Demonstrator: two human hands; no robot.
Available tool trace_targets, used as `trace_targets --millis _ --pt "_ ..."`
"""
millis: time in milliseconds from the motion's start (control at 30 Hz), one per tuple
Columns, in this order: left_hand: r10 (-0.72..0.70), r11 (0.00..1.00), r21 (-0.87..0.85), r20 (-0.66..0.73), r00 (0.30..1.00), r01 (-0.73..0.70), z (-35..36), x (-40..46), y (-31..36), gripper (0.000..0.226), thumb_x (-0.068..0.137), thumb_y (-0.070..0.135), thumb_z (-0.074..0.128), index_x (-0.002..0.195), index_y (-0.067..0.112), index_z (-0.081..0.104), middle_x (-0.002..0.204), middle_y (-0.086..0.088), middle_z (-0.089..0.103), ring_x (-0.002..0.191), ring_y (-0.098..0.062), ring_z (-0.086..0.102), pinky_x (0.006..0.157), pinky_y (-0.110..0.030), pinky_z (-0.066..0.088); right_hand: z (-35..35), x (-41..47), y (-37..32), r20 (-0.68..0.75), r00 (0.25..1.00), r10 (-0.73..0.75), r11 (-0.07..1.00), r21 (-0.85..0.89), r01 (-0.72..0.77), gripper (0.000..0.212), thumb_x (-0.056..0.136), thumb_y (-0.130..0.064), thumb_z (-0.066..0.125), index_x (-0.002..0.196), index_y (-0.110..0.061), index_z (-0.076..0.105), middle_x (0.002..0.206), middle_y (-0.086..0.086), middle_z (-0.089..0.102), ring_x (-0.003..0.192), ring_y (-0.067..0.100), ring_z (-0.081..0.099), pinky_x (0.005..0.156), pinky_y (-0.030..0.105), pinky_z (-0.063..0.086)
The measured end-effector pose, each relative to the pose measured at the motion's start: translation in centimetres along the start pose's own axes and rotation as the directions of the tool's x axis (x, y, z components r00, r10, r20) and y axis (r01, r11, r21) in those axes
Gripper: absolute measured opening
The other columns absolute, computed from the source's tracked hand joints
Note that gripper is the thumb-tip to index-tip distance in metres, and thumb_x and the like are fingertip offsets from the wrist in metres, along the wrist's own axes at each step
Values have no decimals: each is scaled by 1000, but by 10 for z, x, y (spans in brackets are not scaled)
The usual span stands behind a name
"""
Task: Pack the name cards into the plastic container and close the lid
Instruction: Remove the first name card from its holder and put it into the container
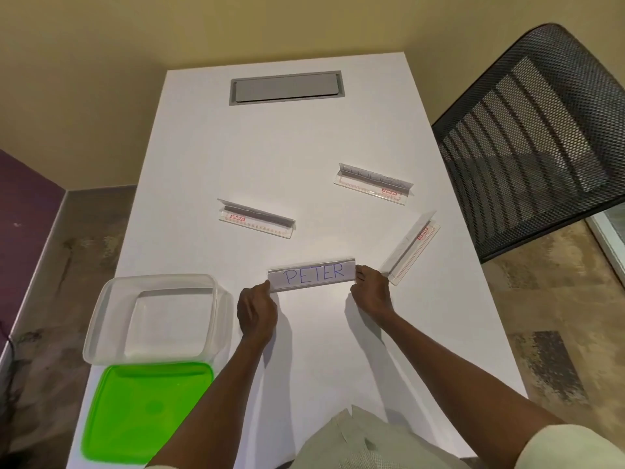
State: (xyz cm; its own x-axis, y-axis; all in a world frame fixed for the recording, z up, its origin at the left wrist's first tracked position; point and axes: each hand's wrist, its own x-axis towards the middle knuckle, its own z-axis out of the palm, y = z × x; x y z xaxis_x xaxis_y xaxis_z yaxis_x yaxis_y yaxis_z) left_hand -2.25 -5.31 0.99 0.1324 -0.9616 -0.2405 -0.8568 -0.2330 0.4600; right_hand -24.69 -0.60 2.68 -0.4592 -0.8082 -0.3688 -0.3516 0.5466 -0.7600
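On a white worktop [304, 147], the job looks barely begun. The clear plastic container [101, 333] sits empty at the near left, its green lid [145, 411] lying flat just in front of it. Three name cards [257, 218] lie scattered further back and to the right. The left hand [257, 309] and right hand [372, 292] each pinch one end of the fourth, the "PETER" card [313, 275], near the centre. Packing and closing remain.

Four name cards [311, 275] [256, 219] [374, 184] [411, 247] sitting on table [270, 157]; one clear plastic container [155, 316] and one green lid [145, 411] lying at left near corner; two hands [257, 311] [370, 292] showing.
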Motion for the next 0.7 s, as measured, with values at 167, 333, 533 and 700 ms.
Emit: trace_targets --millis 167,333,533,700 --pt "31 1000 1 12 999 -31 4 1 -7 8 81 2 44 75 -2 49 65 -18 47 75 -39 46 60 -32 20 9 4 15 -1 1000 -4 1000 -21 4 43 61 5 41 95 -9 63 97 15 70 95 32 62 81 42 52" --pt "194 981 21 -4 981 -194 -2 -2 -6 13 78 8 32 70 1 40 61 -10 35 69 -38 45 57 -35 29 13 6 18 -17 1000 11 991 -130 -13 42 63 0 42 98 -15 60 91 11 70 85 33 61 73 40 53" --pt "331 933 182 -82 940 -312 -3 -5 -8 22 68 -18 47 75 2 52 61 -15 49 63 -34 47 49 -33 29 5 4 10 -6 998 -59 971 -231 56 20 68 5 39 75 -13 39 68 7 51 63 26 42 51 32 34" --pt "455 888 180 -205 866 -424 -1 4 -7 44 70 -17 59 112 -4 58 93 -19 60 83 -36 54 66 -39 48 -7 0 5 24 859 -511 728 -519 448 31 73 10 49 99 -4 56 87 10 55 80 29 51 63 38 45"
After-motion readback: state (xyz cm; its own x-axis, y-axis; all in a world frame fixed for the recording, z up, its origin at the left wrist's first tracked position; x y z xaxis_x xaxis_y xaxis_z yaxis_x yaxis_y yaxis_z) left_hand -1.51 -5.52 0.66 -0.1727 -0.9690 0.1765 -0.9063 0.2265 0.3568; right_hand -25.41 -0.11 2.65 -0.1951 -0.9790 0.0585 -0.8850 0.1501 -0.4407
